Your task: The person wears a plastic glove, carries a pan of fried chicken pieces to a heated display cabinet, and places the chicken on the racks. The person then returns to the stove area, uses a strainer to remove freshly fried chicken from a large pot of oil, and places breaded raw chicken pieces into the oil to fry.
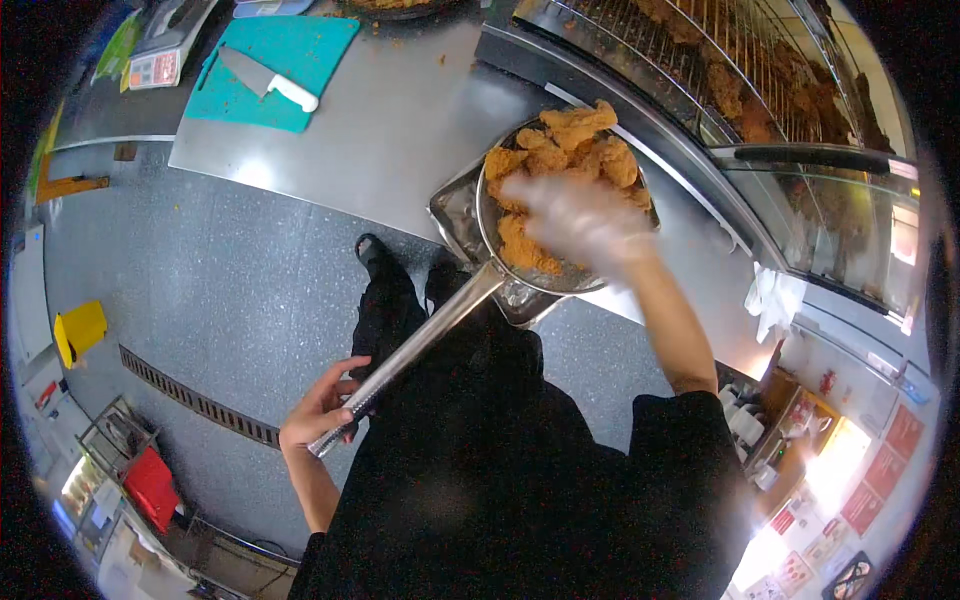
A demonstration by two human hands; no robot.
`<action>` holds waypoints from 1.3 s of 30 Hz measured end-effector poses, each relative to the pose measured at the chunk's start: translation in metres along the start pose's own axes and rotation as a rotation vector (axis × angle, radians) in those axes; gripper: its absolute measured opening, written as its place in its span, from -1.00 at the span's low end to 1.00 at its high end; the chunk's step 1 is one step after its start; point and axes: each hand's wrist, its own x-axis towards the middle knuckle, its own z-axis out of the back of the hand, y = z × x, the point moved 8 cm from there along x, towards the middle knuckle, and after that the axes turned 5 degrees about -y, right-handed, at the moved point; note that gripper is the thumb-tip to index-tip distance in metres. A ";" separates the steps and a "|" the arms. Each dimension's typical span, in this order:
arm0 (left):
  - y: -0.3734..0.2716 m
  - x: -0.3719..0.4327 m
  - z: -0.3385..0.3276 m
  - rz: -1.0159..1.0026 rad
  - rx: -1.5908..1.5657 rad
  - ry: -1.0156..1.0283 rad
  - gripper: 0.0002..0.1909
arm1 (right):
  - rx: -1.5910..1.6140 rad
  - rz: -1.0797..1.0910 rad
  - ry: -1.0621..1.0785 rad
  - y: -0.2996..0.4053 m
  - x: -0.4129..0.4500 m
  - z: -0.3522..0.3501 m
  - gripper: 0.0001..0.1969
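Note:
My left hand [322, 411] is closed around the end of the long metal handle of a round strainer basket [491, 259]. Breaded fried chicken pieces [525, 247] fill the basket, which rests over a rectangular metal tray [459, 206] at the counter's edge. Above the chicken, my right hand [581, 217], in a clear plastic glove, is blurred by motion; its fingers reach over the pieces, and whether they grip one cannot be told.
On the steel counter [375, 127] a chef's knife [259, 79] with a white handle lies on a teal cutting board [322, 49]. At upper right, a glass-fronted cabinet [814, 217] holds wire racks [720, 45] of fried food. A floor drain [196, 401] runs behind at left.

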 end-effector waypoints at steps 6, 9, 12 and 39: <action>0.006 0.003 0.002 0.040 0.035 0.015 -0.02 | -0.171 0.092 -0.171 0.013 0.001 -0.055 -0.56; 0.005 0.004 0.001 0.025 0.065 0.017 -0.02 | -0.227 0.157 -0.194 0.007 0.006 -0.082 -0.52; 0.012 0.004 0.009 0.006 0.052 0.015 -0.02 | -0.160 0.168 -0.342 0.002 -0.007 -0.076 -0.48; 0.001 0.003 0.004 -0.015 0.060 0.111 -0.10 | 0.632 -0.605 -1.456 -0.126 -0.115 0.214 -0.59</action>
